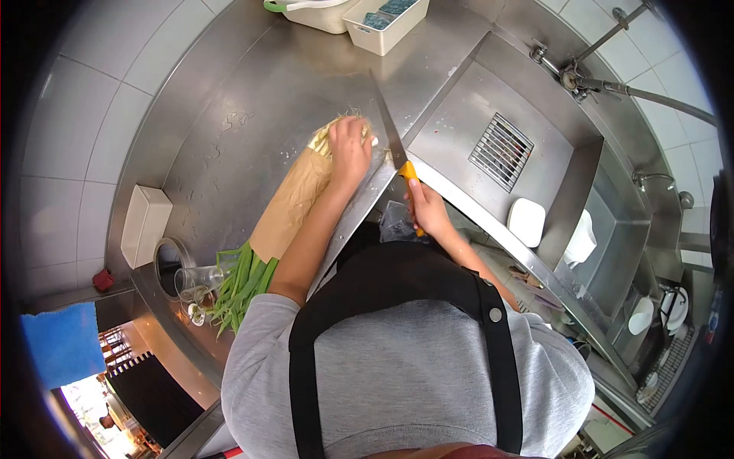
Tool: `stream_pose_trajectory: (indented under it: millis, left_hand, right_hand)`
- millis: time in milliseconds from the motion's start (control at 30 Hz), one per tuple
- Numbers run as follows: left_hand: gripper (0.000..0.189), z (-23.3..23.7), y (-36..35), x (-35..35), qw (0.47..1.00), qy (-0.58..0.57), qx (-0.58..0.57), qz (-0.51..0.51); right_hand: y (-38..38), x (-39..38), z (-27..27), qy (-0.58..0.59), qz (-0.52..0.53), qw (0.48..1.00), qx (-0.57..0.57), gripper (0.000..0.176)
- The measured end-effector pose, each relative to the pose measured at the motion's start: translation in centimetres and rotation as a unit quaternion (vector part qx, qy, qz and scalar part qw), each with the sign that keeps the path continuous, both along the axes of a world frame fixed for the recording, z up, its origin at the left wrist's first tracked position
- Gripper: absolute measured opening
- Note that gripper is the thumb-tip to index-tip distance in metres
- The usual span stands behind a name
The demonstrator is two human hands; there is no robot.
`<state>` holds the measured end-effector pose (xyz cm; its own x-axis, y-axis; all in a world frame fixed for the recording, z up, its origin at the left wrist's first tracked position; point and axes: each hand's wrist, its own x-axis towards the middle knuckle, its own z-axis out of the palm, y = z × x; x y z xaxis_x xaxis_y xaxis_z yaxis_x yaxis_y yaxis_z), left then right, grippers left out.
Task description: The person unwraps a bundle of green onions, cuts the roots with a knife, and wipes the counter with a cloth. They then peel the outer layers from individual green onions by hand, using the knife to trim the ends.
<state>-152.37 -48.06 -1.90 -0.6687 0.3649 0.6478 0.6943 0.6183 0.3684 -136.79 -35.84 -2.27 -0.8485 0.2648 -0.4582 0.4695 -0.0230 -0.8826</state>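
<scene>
A bunch of spring onions (246,283) lies on the steel counter, wrapped in brown paper (294,200). Its green tops stick out at the near left, its pale root ends at the far end. My left hand (350,149) is closed over the root ends, its fingers curled round them. In my right hand (427,210) is a long knife (392,134), gripped by its yellow handle. The blade points away from me, just right of the roots and apart from my left fingers. Part of the bunch is hidden under my left hand and forearm.
Right of the counter is a steel sink (459,153) with a drain grate (501,151) and a tap (572,78). A white container (526,222) sits on its near edge. Tubs (385,30) stand at the back; glassware (197,284) lies by the green tops.
</scene>
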Motion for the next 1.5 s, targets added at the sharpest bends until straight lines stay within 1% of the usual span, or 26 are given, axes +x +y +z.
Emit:
stream_pose_trajectory:
  millis: [33, 100, 133, 200, 267, 333, 400, 500, 567, 633, 700, 767, 833, 867, 933, 1000, 1033, 1100, 1133, 1167, 1267, 1300, 1333, 1400, 1433, 1500]
  left_hand:
    - [0.028, 0.1, 0.2, 0.3, 1.000, 0.000, 0.001, 0.003]
    - [0.030, 0.1, 0.4, 1.4, 0.991, -0.078, -0.004, -0.107]
    - [0.030, -0.1, 0.7, 2.1, 0.992, -0.080, -0.004, -0.101]
    - [0.031, -0.8, 1.5, 3.2, 0.975, -0.129, -0.005, -0.182]
    - [0.033, -4.2, 2.1, 2.7, 0.965, -0.169, -0.072, -0.185]
    - [0.032, -4.5, 1.8, 2.5, 0.977, -0.098, -0.072, -0.177]
    - [0.027, -2.7, 0.4, 1.8, 0.975, -0.146, 0.032, -0.162]
    - [0.023, 4.0, -5.0, 1.2, 0.990, -0.114, 0.073, -0.051]
    - [0.019, 7.2, -10.6, 0.6, 0.988, -0.071, 0.123, 0.060]
    - [0.017, 9.4, -17.7, -0.1, 0.986, 0.029, 0.050, 0.158]
    - [0.017, 11.5, -25.1, 0.4, 0.947, -0.038, 0.029, 0.319]
    - [0.020, 13.7, -31.9, 1.4, 0.903, -0.059, -0.002, 0.425]
    - [0.022, 13.4, -40.2, 0.7, 0.868, -0.077, -0.033, 0.489]
    - [0.026, 13.8, -43.1, 1.0, 0.852, -0.131, -0.048, 0.505]
    - [0.048, 13.8, -47.9, 1.5, 0.787, -0.206, -0.194, 0.548]
    - [0.069, 14.4, -48.8, 2.9, 0.766, -0.236, -0.155, 0.577]
    - [0.069, 14.4, -48.5, 3.4, 0.767, -0.237, -0.156, 0.576]
    - [0.096, 14.5, -46.7, 5.7, 0.774, -0.409, -0.157, 0.457]
    - [0.114, 13.9, -45.4, 6.7, 0.752, -0.467, -0.168, 0.434]
    - [0.115, 12.6, -45.3, 7.0, 0.718, -0.509, -0.211, 0.426]
    - [0.122, 11.5, -43.4, 8.1, 0.663, -0.551, -0.256, 0.437]
    - [0.111, 10.6, -43.8, 8.3, 0.679, -0.528, -0.249, 0.444]
    - [0.111, 10.1, -44.4, 8.3, 0.679, -0.529, -0.249, 0.444]
    - [0.094, 9.5, -45.5, 7.8, 0.722, -0.523, -0.232, 0.389]
    - [0.094, 9.0, -45.6, 7.5, 0.723, -0.524, -0.232, 0.387]
    - [0.084, 8.6, -45.0, 6.4, 0.768, -0.465, -0.213, 0.384]
  right_hand:
    - [0.0, 0.6, 0.2, 0.012, -0.014, 0.999, -0.045, 0.048]
    - [0.3, 1.2, 0.8, 0.032, -0.042, 0.997, -0.055, 0.046]
    - [0.4, 1.5, 1.2, 0.052, -0.070, 0.994, -0.066, 0.044]
    - [1.0, 1.8, 1.7, 0.059, -0.083, 0.993, -0.052, 0.042]
    - [1.6, 1.7, 2.2, 0.042, -0.091, 0.994, -0.033, 0.044]
    - [2.5, 1.7, 1.2, 0.039, -0.101, 0.993, -0.036, 0.049]
    - [3.0, 1.6, 1.0, 0.040, -0.107, 0.993, -0.025, 0.051]
    - [3.4, 1.3, 0.9, 0.056, -0.099, 0.992, -0.063, 0.050]
    - [3.7, 1.1, 0.6, 0.058, -0.077, 0.993, -0.073, 0.050]
    - [4.0, 1.0, 0.3, 0.065, -0.068, 0.993, -0.076, 0.050]
    - [4.0, 0.8, 0.2, 0.053, -0.043, 0.996, -0.065, 0.050]
    - [3.8, 0.2, 0.3, 0.057, -0.032, 0.995, -0.074, 0.049]
    - [3.5, -0.4, 0.2, 0.063, -0.015, 0.994, -0.092, 0.048]
    - [3.1, -0.8, 0.4, 0.062, -0.014, 0.994, -0.091, 0.048]
    - [2.4, -1.2, 0.9, 0.058, -0.003, 0.995, -0.085, 0.047]
    - [2.3, -1.5, 0.9, 0.066, 0.002, 0.993, -0.094, 0.046]
    - [2.2, -1.5, 0.8, 0.070, 0.012, 0.993, -0.093, 0.045]
    - [2.2, -1.2, 0.6, 0.069, 0.020, 0.993, -0.090, 0.045]
    - [2.1, -1.1, 0.6, 0.068, 0.016, 0.994, -0.089, 0.045]
    - [2.1, -1.1, 0.6, 0.067, 0.013, 0.994, -0.089, 0.045]
    - [2.2, -0.9, 0.7, 0.058, 0.023, 0.995, -0.077, 0.045]
    - [2.2, -0.9, 0.7, 0.057, 0.023, 0.995, -0.076, 0.045]
    - [2.3, -0.9, 0.7, 0.050, 0.023, 0.996, -0.071, 0.045]
    - [2.3, -1.0, 0.7, 0.042, 0.022, 0.997, -0.065, 0.045]
    - [2.3, -1.1, 0.6, 0.042, 0.024, 0.997, -0.068, 0.046]
    - [2.2, -1.4, 0.7, 0.045, 0.018, 0.996, -0.070, 0.046]
